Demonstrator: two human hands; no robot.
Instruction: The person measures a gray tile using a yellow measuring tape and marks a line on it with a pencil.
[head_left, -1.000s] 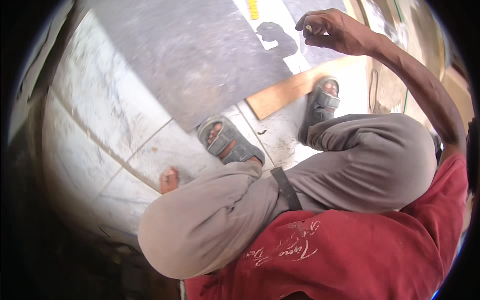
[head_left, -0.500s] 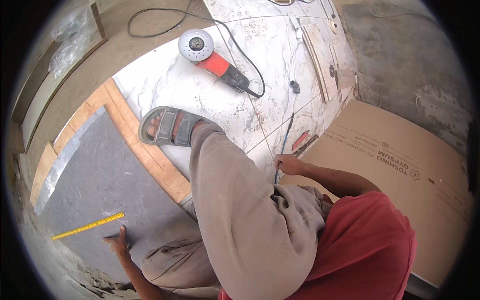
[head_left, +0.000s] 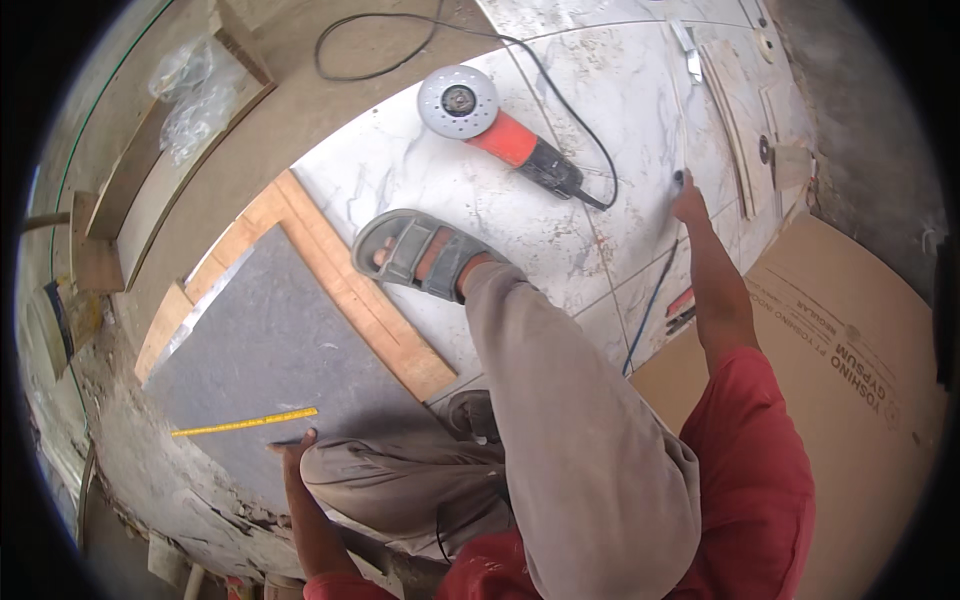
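Observation:
Spread on a dark grey slab (head_left: 260,340), my left hand (head_left: 295,442) is open, its thumb just below the end of a yellow measuring strip (head_left: 245,422). The strip lies flat across the slab. On the right my arm is stretched far out over the white tiles. At its end my right hand (head_left: 688,205) has its fingers closed around a small black elbow-shaped piece (head_left: 680,178), partly hidden by the fingers. A thin blue cord or rod (head_left: 652,305) lies on the tiles below that hand. Beside my forearm is a red-handled tool (head_left: 680,302).
An angle grinder (head_left: 515,140) with a perforated disc lies on the marbled tiles (head_left: 370,140), its black cable curling away. My sandalled foot (head_left: 425,255) rests by a wooden board (head_left: 340,285). Brown gypsum board (head_left: 800,300) lies right; a wooden tray with clear plastic (head_left: 195,90), far left.
My right hand has moved from the blue cord near my knee out to the black piece. My left hand stays by the measuring strip. The whole view has shifted, showing more at the left.

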